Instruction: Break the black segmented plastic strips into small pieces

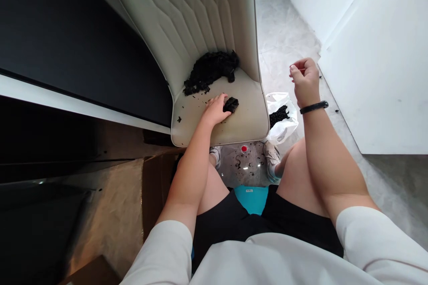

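On the beige chair seat [245,124], my left hand [214,110] has its thumb and fingers around a small crumpled black piece [231,105]. A larger heap of ragged black material [214,69] lies behind it, against the backrest; I cannot tell what it is made of. My right hand [305,80] is raised to the right of the chair, fingers curled and thumb pressed in. Whatever it may pinch is too small to make out. Below that hand stands an open white plastic bag [290,120] with dark, bumpy pieces [279,116] inside.
Dark crumbs dot the seat. On the floor between my feet are black scraps [239,164] and a red cap [244,148]. A dark panel [83,40] borders the chair on the left, and a white panel [377,75] stands at the right.
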`<state>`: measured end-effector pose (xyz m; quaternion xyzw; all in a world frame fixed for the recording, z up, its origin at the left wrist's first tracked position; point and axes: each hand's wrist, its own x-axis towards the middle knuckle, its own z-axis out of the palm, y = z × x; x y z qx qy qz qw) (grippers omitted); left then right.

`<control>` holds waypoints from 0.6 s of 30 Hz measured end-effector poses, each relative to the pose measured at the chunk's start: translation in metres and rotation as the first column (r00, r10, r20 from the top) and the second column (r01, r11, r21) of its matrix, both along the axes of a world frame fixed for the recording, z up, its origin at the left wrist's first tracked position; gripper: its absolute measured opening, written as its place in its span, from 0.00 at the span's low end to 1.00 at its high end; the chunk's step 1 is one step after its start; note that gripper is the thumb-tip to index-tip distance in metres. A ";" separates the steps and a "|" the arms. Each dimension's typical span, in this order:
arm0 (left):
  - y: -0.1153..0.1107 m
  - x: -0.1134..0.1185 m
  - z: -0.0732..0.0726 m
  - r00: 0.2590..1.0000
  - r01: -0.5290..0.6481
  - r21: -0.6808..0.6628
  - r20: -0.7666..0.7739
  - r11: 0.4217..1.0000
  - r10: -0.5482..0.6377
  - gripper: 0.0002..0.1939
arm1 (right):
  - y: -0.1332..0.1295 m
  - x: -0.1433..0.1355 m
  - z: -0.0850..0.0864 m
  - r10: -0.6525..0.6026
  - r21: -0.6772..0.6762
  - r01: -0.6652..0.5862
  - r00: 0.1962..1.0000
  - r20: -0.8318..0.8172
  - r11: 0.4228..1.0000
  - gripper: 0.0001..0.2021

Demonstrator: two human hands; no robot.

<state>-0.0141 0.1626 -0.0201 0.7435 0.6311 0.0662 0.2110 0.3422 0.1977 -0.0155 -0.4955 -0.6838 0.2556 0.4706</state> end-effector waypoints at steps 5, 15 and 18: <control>0.003 0.001 -0.002 1.000 -0.009 0.000 -0.010 1.000 0.009 0.27 | 0.017 -0.016 -0.031 -0.161 -0.012 0.161 0.974 -0.162 0.987 0.15; -0.002 0.002 0.011 0.995 -0.047 0.075 0.096 0.996 0.040 0.11 | 0.002 -0.052 -0.009 -0.025 -0.124 0.031 0.998 0.050 0.992 0.10; -0.001 -0.002 0.016 0.980 -0.039 0.102 0.200 0.994 0.018 0.10 | -0.003 -0.067 0.001 0.031 -0.164 -0.005 0.988 0.153 0.986 0.10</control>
